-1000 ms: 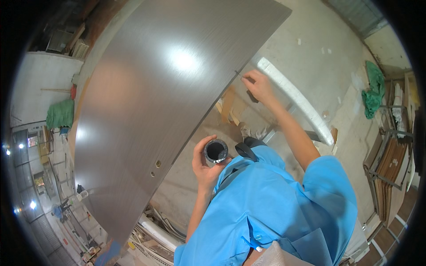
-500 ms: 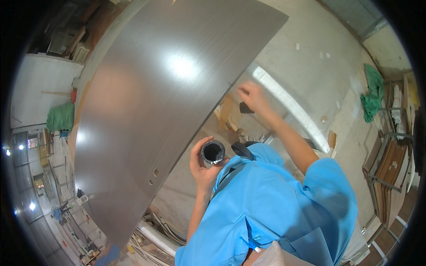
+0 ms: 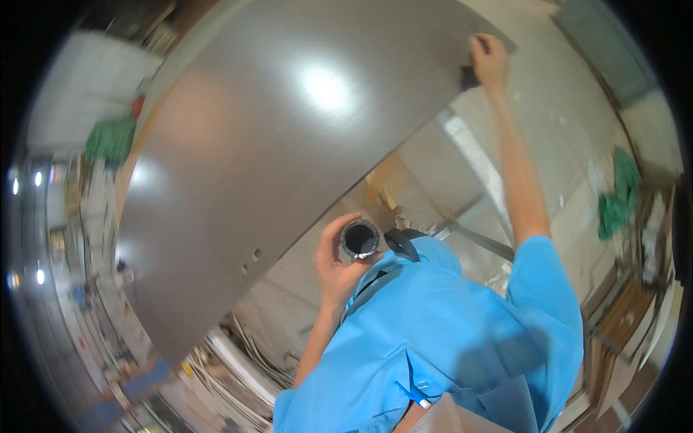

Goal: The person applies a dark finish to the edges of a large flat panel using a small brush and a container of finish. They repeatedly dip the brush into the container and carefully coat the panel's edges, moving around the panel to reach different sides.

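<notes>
My left hand (image 3: 336,270) is wrapped round a dark, open-topped can (image 3: 360,239), held upright close to my body. Its inside looks black, and its rim is crusted. At the far right corner of a large grey-brown door panel (image 3: 238,166), my right hand (image 3: 492,63) pinches a small black pad (image 3: 470,77). The pad is at the panel's edge; blur hides whether it touches. Two small holes (image 3: 256,254) show near the panel's near edge, toward its left end.
Below the panel, a white-wrapped bar (image 3: 473,155) and metal framing (image 3: 480,242) stretch out. Long strips (image 3: 231,375) lie at the lower left. To the right are a green cloth (image 3: 618,195) and stacked brown boards (image 3: 619,321).
My right hand has moved with the black pad away from beside the panel's near edge to its far right corner. My left hand still holds the can. The view has shifted slightly.
</notes>
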The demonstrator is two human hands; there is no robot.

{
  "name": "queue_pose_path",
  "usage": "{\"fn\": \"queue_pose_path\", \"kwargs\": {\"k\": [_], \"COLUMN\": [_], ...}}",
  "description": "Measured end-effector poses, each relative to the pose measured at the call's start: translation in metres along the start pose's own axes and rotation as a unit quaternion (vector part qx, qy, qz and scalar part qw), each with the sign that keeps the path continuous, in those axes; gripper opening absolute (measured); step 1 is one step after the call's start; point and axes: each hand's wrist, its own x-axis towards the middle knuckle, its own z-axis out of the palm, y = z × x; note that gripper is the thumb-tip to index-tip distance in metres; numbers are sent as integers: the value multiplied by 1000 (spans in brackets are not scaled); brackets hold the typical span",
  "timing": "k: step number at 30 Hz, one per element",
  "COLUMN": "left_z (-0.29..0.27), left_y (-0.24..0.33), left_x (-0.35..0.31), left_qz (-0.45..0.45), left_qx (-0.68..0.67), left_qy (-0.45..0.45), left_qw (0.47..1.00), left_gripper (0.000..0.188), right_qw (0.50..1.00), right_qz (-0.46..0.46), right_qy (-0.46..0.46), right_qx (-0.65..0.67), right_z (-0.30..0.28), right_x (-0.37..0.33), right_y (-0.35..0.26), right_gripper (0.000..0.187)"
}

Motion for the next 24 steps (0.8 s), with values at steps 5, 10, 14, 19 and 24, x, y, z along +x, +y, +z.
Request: {"fn": "queue_pose_path", "kwargs": {"k": [5,10,14,19,24], "left_z": [-20,-46,-71,-112,-151], "left_y": [-6,-2,1,4,-6], "left_x": [-32,-82,-115,-174,-227], "left_qz": [0,-24,-11,-21,-32], "left_qx": [29,12,11,41,-13], "left_qy": [63,119,125,187,220], "left_qw": [998,993,992,981,975], "left_gripper": [80,82,84,80,83], "right_qw": [981,968,956,926,896], "right_qz": [-19,-60,-208,-238,-314], "right_qy": [-189,-243,-190,-249,-209], "right_qx": [-28,4,79,155,232], "right_z": [27,11,25,43,72], "right_x": [-39,-143,-234,-355,-447], "right_y": [14,-111,-223,-361,-476], "right_gripper": [36,29,19,13,15]}}
